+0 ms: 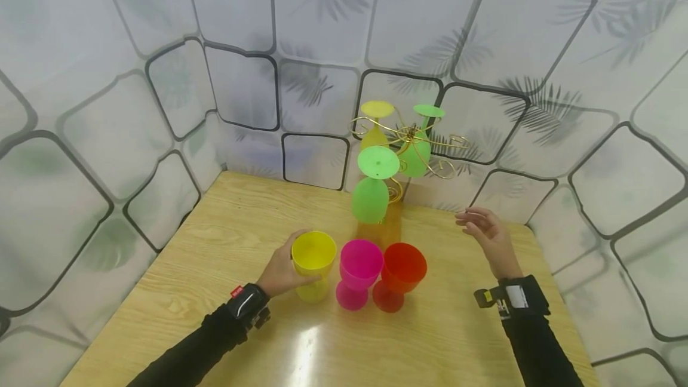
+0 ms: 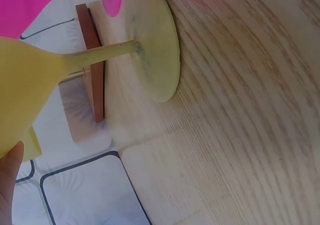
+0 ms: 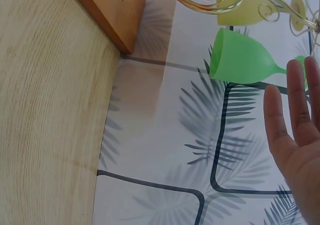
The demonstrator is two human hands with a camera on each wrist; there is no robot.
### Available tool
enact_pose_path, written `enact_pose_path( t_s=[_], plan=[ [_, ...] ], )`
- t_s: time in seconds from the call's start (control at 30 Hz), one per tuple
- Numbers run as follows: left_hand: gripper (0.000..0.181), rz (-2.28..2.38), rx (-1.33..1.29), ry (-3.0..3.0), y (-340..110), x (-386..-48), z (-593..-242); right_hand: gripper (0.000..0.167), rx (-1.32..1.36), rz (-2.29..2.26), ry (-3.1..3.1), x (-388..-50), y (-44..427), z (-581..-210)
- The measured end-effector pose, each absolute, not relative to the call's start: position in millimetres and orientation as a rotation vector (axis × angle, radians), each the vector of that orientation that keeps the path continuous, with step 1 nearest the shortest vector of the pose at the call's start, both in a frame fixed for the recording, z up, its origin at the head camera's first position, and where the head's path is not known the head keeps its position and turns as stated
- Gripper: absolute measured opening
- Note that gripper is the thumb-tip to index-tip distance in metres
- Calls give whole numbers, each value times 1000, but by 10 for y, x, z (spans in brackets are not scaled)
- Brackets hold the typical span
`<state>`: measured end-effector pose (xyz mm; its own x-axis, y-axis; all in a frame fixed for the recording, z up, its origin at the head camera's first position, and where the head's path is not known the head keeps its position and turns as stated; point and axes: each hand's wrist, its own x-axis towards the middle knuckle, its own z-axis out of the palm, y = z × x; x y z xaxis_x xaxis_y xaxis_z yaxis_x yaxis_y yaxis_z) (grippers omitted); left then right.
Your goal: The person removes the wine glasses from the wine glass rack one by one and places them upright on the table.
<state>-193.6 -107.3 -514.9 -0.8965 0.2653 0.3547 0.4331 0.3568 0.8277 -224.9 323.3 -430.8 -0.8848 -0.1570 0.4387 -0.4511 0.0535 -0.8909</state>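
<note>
My left hand [image 1: 282, 270] holds a yellow goblet [image 1: 314, 252] around its bowl, with the thumb on the near side. The goblet is upright; whether its foot [image 2: 155, 50] touches the table I cannot tell. Just right of it stand a pink goblet [image 1: 361, 264] and a red goblet [image 1: 404, 267], close together. My right hand [image 1: 486, 237] hovers over the right side of the table, fingers extended and holding nothing. In the right wrist view its fingers [image 3: 275, 115] appear near a hanging green goblet [image 3: 242, 57].
Behind the goblets, a gold wire rack [image 1: 411, 133] rises from a wooden base [image 1: 395, 226]. Upside down on it hang a front green goblet [image 1: 371, 199], another green one and a yellow one. Patterned cloth walls [image 1: 317, 94] border the wooden table [image 1: 236, 226].
</note>
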Motion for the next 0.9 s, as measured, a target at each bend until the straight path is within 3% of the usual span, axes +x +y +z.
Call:
enact_pose_path(
  t_s=[0.17, 0.47, 0.53, 0.63, 0.8, 0.9],
  plan=[
    [98, -1639, -675, -2439, -1076, -1921, -5163, 32, 668, 1932, -2107, -2249, 3226, -4308],
    [132, -1754, -653, -2464, -1119, -1927, -5182, 29, 630, 1950, -2101, -2238, 3189, -4328],
    [126, -1794, -702, -2427, -1163, -1944, -5169, 29, 634, 1945, -2109, -2240, 3181, -4331],
    [100, -1780, -832, -2322, -1244, -2012, -5082, 29, 644, 1930, -2120, -2251, 3186, -4330],
    [62, -1619, -943, -2200, -1357, -2161, -4575, 30, 658, 1902, -2119, -2285, 3224, -4276],
    [56, -1505, -920, -2235, -1434, -2340, -4325, 30, 662, 1872, -2126, -2330, 3216, -4172]
  ],
)
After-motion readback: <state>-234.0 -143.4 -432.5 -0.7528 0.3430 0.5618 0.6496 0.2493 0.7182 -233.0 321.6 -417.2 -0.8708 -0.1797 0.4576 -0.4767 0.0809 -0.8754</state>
